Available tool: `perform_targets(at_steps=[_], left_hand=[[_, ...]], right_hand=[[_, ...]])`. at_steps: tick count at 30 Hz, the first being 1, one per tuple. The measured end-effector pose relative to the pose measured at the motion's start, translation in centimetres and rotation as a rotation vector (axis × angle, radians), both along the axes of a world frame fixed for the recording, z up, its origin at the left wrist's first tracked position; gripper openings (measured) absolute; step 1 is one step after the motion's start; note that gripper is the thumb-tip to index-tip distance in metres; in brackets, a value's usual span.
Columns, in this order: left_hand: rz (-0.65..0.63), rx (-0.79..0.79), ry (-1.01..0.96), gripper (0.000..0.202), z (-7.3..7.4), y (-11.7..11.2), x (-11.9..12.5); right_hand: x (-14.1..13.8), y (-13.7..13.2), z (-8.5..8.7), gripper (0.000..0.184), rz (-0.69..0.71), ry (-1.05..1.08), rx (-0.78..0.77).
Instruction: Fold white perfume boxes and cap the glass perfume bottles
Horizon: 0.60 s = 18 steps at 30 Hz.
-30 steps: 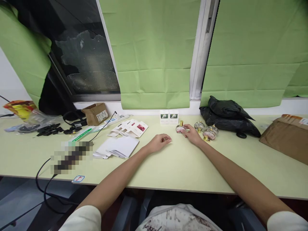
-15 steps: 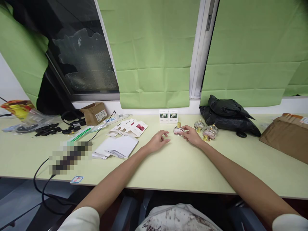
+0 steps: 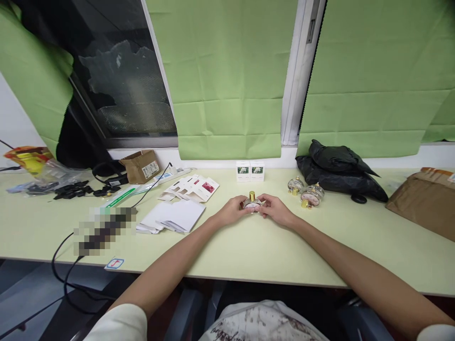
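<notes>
A small round glass perfume bottle point(image 3: 252, 202) with a gold cap and pink contents stands on the pale green table point(image 3: 249, 246). My left hand point(image 3: 232, 211) grips its left side and my right hand point(image 3: 275, 210) grips its right side, fingers curled around it. Two more such bottles point(image 3: 306, 192) stand to the right, beyond my right hand. Two small white boxes point(image 3: 250, 171) stand side by side behind the held bottle. A stack of flat white cartons point(image 3: 177, 217) lies left of my left hand.
A black plastic bag point(image 3: 337, 170) lies at the back right, a brown parcel point(image 3: 423, 201) at the far right. At the back left are a small cardboard box point(image 3: 140, 166), black cables, printed card sleeves point(image 3: 194, 188) and a blurred object. Green blinds cover the window.
My right hand slid the bottle from near the other bottles leftward toward me. My left hand opened, reached over and closed on the bottle's other side.
</notes>
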<state>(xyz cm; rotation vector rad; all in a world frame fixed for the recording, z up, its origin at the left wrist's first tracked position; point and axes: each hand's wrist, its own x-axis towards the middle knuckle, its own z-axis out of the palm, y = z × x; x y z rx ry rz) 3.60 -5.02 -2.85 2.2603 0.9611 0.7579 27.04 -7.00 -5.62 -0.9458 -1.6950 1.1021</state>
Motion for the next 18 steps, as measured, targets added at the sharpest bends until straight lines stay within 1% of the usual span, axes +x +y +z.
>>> perform_targets(at_steps=[4, 7, 10, 14, 18], left_hand=[[0.008, -0.023, 0.008, 0.052, 0.5, -0.5, 0.0], [0.015, -0.027, 0.011, 0.052, 0.5, -0.6, 0.0], [0.004, -0.031, 0.004, 0.051, 0.5, -0.7, 0.1], [-0.029, -0.04, -0.023, 0.05, 0.7, -1.2, 0.4], [-0.061, -0.075, -0.042, 0.048, 0.8, -1.9, 0.9]], right_hand=[[-0.1, -0.6, 0.2, 0.036, 0.014, -0.008, -0.004], [0.1, -0.9, 0.7, 0.036, 0.002, -0.089, 0.019], [0.1, -1.2, 1.4, 0.037, -0.065, -0.183, 0.096], [-0.4, -1.7, 2.3, 0.044, -0.173, -0.16, 0.183], [-0.9, -2.0, 2.6, 0.03, -0.215, -0.147, 0.284]])
